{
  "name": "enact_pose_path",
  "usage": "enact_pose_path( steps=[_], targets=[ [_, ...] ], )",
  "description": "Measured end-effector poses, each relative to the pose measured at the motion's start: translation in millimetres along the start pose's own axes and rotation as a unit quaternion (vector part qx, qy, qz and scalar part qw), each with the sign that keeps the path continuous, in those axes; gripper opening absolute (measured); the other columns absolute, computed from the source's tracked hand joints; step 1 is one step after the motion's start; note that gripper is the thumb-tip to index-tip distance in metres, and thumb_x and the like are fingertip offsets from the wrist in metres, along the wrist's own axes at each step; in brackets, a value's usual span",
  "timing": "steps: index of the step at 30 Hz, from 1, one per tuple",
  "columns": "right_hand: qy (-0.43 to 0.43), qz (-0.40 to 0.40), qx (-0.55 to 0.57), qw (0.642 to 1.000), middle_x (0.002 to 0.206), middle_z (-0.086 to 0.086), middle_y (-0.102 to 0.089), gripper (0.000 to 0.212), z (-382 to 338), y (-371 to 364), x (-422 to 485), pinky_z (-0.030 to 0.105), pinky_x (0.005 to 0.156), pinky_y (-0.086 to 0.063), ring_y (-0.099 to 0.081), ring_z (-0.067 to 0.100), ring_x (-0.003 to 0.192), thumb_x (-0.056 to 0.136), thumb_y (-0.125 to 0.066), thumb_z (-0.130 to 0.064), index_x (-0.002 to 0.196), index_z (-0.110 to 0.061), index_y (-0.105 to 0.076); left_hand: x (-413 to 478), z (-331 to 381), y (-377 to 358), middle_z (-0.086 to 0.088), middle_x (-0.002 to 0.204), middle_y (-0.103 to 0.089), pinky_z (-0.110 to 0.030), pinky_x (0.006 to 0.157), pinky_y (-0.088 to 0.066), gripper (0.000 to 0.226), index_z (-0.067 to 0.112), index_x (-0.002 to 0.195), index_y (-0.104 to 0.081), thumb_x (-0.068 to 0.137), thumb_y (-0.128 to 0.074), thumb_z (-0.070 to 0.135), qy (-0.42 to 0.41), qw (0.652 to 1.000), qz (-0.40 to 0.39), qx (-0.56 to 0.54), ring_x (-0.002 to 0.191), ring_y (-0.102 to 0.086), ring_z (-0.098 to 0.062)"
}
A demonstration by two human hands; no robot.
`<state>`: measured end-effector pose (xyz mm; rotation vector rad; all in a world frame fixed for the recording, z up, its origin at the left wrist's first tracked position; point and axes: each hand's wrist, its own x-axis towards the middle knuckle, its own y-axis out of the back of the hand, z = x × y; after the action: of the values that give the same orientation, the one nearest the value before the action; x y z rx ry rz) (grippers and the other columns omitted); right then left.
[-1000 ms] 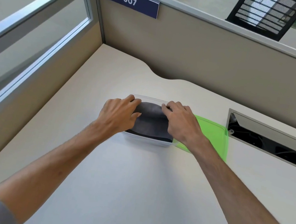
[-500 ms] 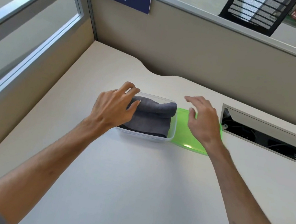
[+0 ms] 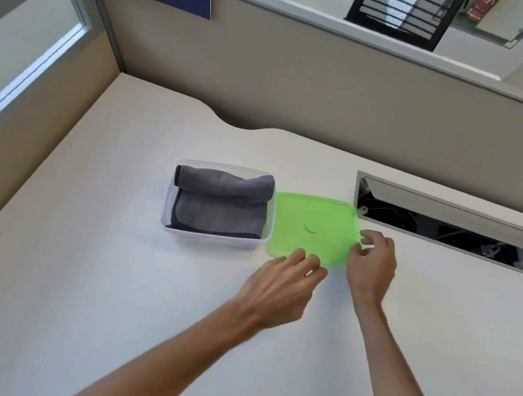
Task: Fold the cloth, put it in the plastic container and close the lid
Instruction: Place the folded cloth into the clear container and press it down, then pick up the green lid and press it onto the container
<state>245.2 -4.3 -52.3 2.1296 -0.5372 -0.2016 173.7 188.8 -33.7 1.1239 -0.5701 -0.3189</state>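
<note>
Lid (image 3: pixel 311 227) judged thin, light, flexible; right hand (image 3: pixel 370 265) pinches its 3 o'clock edge, left hand (image 3: pixel 281 285) fingers loosely open at 6 o'clock.

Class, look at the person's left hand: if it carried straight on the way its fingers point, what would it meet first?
Most likely the green lid. The left hand points forward and slightly right, fingertips at the lid's near edge, which lies flat on the desk beside the plastic container. Whether they already touch is unclear.
</note>
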Motion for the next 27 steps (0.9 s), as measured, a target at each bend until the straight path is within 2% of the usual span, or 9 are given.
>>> enact_pose_path(
  steps=[4, 7, 9, 11, 14, 17, 20, 23, 27],
  targets=[
    [0.008, -0.013, 0.019, 1.0, 0.114, 0.005, -0.073, 0.032, 3.0, 0.5, 7.3, 0.041, 0.083, -0.058, -0.074, 0.032, 0.088, 0.091, -0.066, 0.003, 0.115, -0.015, -0.077, 20.3, 10.3, -28.8, -0.008, 0.121, -0.073, -0.045, 0.082, -0.058, 0.041, 0.011, 0.13, -0.072, 0.091, -0.064, 0.005, 0.052, 0.998, -0.018, 0.019, 0.105, -0.067, -0.035],
    [0.0, -0.049, 0.008, 0.999, 0.114, 0.002, -0.074, 0.04, 14.7, 0.8, 6.5, 0.037, 0.08, -0.056, -0.073, 0.03, 0.09, 0.087, -0.064, 0.006, 0.115, -0.018, -0.078, 33.2, 3.1, -43.1, -0.008, 0.13, -0.07, -0.046, 0.091, -0.055, 0.04, 0.012, 0.138, -0.068, 0.098, -0.068, 0.013, 0.103, 0.993, -0.036, 0.045, 0.113, -0.065, -0.035],
    [0.005, -0.065, 0.007, 0.998, 0.115, -0.002, -0.075, 0.044, 20.5, -0.4, 4.2, 0.034, 0.075, -0.051, -0.071, 0.027, 0.088, 0.086, -0.062, 0.007, 0.116, -0.02, -0.078, 36.2, -3.0, -48.1, -0.007, 0.125, -0.071, -0.045, 0.092, -0.055, 0.033, 0.014, 0.131, -0.07, 0.098, -0.07, 0.013, 0.11, 0.991, -0.051, 0.058, 0.112, -0.065, -0.035],
    [0.016, -0.073, 0.002, 0.997, 0.114, -0.004, -0.075, 0.045, 22.7, 1.3, 3.8, 0.034, 0.075, -0.049, -0.07, 0.026, 0.09, 0.085, -0.061, 0.007, 0.115, -0.023, -0.078, 36.2, -7.1, -50.7, -0.007, 0.112, -0.072, -0.043, 0.085, -0.056, 0.027, 0.015, 0.116, -0.074, 0.09, -0.076, 0.007, 0.094, 0.991, -0.053, 0.077, 0.103, -0.066, -0.033],
    [0.112, -0.115, -0.048, 0.986, 0.111, -0.005, -0.076, 0.043, 29.0, 8.5, 2.5, 0.04, 0.087, -0.05, -0.064, 0.026, 0.106, 0.085, -0.064, 0.008, 0.113, -0.022, -0.08, 34.2, -13.9, -53.8, -0.008, 0.102, -0.072, -0.044, 0.079, -0.055, 0.032, 0.012, 0.105, -0.073, 0.078, -0.074, -0.005, 0.079, 0.993, -0.031, 0.08, 0.094, -0.066, -0.035],
    [0.224, -0.174, -0.132, 0.95, 0.116, -0.006, -0.074, 0.037, 40.0, 19.4, -4.5, 0.043, 0.095, -0.043, -0.059, 0.025, 0.117, 0.087, -0.072, -0.002, 0.116, -0.023, -0.081, 33.6, -19.6, -56.3, -0.008, 0.102, -0.071, -0.044, 0.08, -0.055, 0.029, 0.012, 0.104, -0.072, 0.081, -0.075, -0.006, 0.073, 0.994, -0.011, 0.084, 0.094, -0.066, -0.034],
    [0.274, -0.166, -0.163, 0.933, 0.118, -0.006, -0.071, 0.035, 51.0, 28.6, -11.5, 0.043, 0.097, -0.045, -0.061, 0.025, 0.117, 0.087, -0.078, -0.009, 0.118, -0.024, -0.078, 31.8, -19.1, -57.0, -0.007, 0.101, -0.072, -0.044, 0.08, -0.055, 0.025, 0.013, 0.104, -0.073, 0.085, -0.079, -0.003, 0.062, 0.995, 0.002, 0.072, 0.092, -0.067, -0.033],
    [0.309, -0.123, -0.157, 0.93, 0.113, -0.006, -0.071, 0.029, 57.3, 41.5, -12.8, 0.04, 0.093, -0.045, -0.064, 0.025, 0.111, 0.085, -0.085, -0.01, 0.11, -0.023, -0.076, 28.4, -9.6, -54.3, -0.005, 0.1, -0.071, -0.044, 0.078, -0.054, 0.025, 0.014, 0.106, -0.073, 0.087, -0.078, -0.003, 0.05, 0.997, 0.037, 0.045, 0.088, -0.066, -0.033],
    [0.352, -0.057, -0.133, 0.925, 0.102, -0.007, -0.073, 0.019, 62.1, 68.6, -14.3, 0.039, 0.085, -0.044, -0.069, 0.026, 0.097, 0.09, -0.087, -0.012, 0.101, -0.021, -0.075, 26.5, 4.1, -40.0, -0.002, 0.1, -0.069, -0.042, 0.078, -0.05, 0.008, 0.016, 0.109, -0.073, 0.108, -0.067, 0.01, 0.026, 0.995, 0.095, 0.017, 0.087, -0.063, -0.031]
  ],
)
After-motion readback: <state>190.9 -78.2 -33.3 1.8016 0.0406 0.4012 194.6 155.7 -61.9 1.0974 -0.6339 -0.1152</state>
